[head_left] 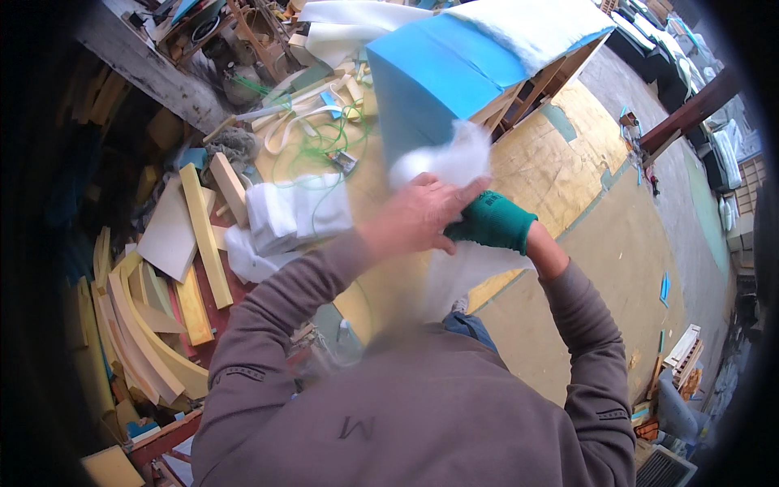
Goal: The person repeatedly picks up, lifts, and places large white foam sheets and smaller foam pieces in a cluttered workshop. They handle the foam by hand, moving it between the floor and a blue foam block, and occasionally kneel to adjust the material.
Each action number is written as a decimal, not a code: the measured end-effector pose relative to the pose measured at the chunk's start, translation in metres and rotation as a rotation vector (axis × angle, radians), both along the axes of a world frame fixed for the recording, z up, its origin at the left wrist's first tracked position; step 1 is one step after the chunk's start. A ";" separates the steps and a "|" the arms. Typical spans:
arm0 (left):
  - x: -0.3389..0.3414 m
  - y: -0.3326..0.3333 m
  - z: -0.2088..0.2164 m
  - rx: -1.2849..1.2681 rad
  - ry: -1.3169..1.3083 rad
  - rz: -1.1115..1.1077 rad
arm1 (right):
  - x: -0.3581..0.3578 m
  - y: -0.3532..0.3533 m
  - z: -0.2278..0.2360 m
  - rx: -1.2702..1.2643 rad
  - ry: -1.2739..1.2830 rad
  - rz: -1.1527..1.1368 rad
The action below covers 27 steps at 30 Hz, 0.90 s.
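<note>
A soft white sheet of wadding (454, 158), blurred by motion, is bunched up in front of me, and its loose end hangs down below my hands. My bare left hand (415, 213) is closed on it, the thumb turned down. Close against it, my right hand (492, 221) in a green glove grips the same wadding; its fingertips are hidden behind the left hand. Just beyond the hands stands a wooden frame (560, 75) covered with blue foam (442, 61). More white wadding (540, 28) is draped over the top of this foam.
At my left lies a folded pile of white wadding (296, 211), beside wood strips (204, 235) and curved foam offcuts (142, 325). Green string (320, 150) tangles among scraps. A yellowish board (596, 243) covers the floor at right; a dark red post (690, 109) stands beyond.
</note>
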<state>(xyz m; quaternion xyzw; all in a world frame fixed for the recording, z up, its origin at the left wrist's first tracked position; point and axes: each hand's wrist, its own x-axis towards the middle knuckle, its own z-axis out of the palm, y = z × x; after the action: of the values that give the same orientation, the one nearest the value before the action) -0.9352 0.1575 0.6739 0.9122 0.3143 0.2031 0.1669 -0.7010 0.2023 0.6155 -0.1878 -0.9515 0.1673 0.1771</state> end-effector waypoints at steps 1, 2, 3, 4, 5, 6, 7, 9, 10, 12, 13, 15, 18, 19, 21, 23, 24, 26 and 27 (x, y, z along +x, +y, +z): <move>0.001 0.006 -0.001 -0.073 0.094 0.011 | 0.000 -0.002 0.005 -0.075 -0.072 -0.057; 0.000 0.010 -0.004 -0.135 0.156 0.022 | 0.005 -0.006 0.012 -0.218 -0.223 -0.176; -0.002 0.014 -0.008 -0.198 0.219 0.030 | 0.008 -0.009 0.017 -0.334 -0.325 -0.283; -0.005 0.017 -0.011 -0.186 0.198 0.020 | 0.006 -0.014 0.020 -0.272 -0.341 -0.269; -0.007 0.019 -0.013 -0.139 0.205 -0.006 | 0.006 -0.019 0.023 -0.178 -0.310 -0.239; -0.010 0.022 -0.014 -0.121 0.249 -0.026 | 0.004 -0.022 0.025 -0.082 -0.277 -0.210; -0.012 0.025 -0.014 -0.102 0.293 -0.042 | 0.003 -0.025 0.027 -0.083 -0.240 -0.219; -0.017 0.029 -0.011 -0.031 0.244 -0.136 | 0.002 -0.031 0.031 -0.095 -0.195 -0.252; -0.020 0.030 -0.009 0.021 0.209 -0.166 | 0.004 -0.034 0.033 -0.080 -0.151 -0.241; -0.025 0.031 -0.003 0.077 0.166 -0.200 | 0.009 -0.039 0.039 -0.073 -0.124 -0.260; -0.027 0.030 -0.001 0.114 0.129 -0.224 | 0.012 -0.041 0.042 -0.112 -0.143 -0.269; -0.032 0.027 0.002 0.149 0.086 -0.203 | 0.016 -0.043 0.048 -0.145 -0.144 -0.274; -0.039 0.021 0.003 0.134 0.017 -0.164 | 0.013 -0.044 0.052 -0.146 -0.101 -0.278; -0.042 0.020 0.004 0.114 -0.004 -0.146 | 0.011 -0.044 0.052 -0.168 -0.070 -0.272; -0.048 0.018 0.008 0.029 -0.014 -0.123 | 0.009 -0.044 0.052 -0.176 -0.012 -0.263; -0.056 0.020 0.015 0.008 -0.028 -0.100 | 0.011 -0.044 0.052 -0.201 -0.023 -0.292; -0.062 0.021 0.020 0.029 -0.038 -0.087 | 0.013 -0.044 0.053 -0.191 0.008 -0.260; -0.075 0.027 0.031 0.066 -0.149 -0.046 | 0.020 -0.044 0.056 -0.288 -0.045 -0.398; -0.080 0.030 0.036 0.089 -0.333 -0.028 | 0.023 -0.043 0.058 -0.351 -0.102 -0.488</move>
<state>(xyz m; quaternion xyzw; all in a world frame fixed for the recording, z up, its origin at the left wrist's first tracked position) -1.0151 0.1875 0.7097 0.8768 0.2602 0.3626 0.1790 -0.6782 0.1592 0.6735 -0.4467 -0.8426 0.2718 0.1289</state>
